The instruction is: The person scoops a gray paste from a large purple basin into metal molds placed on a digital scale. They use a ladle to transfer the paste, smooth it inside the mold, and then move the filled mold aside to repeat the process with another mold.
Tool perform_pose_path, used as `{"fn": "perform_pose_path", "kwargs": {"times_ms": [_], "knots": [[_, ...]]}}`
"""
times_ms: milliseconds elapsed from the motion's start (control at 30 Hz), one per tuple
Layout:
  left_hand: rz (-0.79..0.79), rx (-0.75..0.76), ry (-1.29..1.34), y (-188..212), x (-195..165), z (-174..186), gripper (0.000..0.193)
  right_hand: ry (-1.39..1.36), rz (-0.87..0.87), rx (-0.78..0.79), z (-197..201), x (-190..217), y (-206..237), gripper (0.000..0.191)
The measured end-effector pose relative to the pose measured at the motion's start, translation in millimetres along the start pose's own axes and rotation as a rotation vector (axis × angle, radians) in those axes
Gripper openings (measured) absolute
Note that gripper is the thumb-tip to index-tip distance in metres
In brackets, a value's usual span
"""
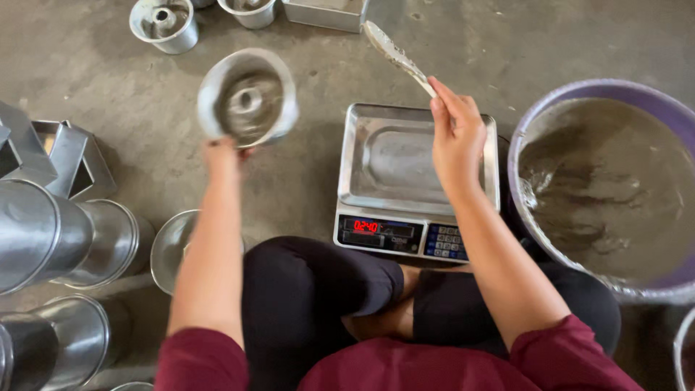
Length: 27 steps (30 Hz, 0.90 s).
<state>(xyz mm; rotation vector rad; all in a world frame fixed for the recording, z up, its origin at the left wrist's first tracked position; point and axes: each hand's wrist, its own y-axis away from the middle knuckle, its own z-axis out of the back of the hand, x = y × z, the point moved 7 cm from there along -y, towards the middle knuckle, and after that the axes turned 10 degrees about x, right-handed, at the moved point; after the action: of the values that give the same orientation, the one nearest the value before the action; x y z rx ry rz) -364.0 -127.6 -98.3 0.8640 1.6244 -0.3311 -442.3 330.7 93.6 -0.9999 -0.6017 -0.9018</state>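
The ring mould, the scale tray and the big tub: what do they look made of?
Ring mould in the left hand: thin, dull silvery metal, likely aluminium, grey-smeared inside. Scale tray: brighter sheet metal, probably stainless steel, by its soft reflections. Tub: seemingly plastic, with a thick, matte purple rim. The right hand holds a batter-coated spoon, apparently metal.

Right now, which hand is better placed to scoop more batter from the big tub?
Right, most likely. The right hand already holds the spoon and sits above the scale beside the purple tub of grey batter. The left hand is occupied holding the ring mould on the far side.
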Motion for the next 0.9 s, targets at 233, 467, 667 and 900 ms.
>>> {"fn": "perform_pose_path", "kwargs": {"times_ms": [233,467,667,900], "knots": [[0.138,-0.704,-0.058,-32.1,10.4,75.1,0.053,-0.005,-0.046,-0.005,-24.8,-38.9,-1.9,0.028],[0.309,0.934,-0.375,-67.7,97.2,-299.2,0.087,0.013,-0.036,-0.079,2.1,-60.4,-4.5,0.028],[-0.024,1.272,-0.553,14.4,105.4,-438.3,0.049,-0.026,-0.11,-0.148,11.4,-73.3,-2.6,0.032],[-0.144,1.13,-0.5,89.8,111.9,-325.1,0.05,-0.332,-0.249,-0.085,-38.3,-86.2,8.9,0.025]]}}
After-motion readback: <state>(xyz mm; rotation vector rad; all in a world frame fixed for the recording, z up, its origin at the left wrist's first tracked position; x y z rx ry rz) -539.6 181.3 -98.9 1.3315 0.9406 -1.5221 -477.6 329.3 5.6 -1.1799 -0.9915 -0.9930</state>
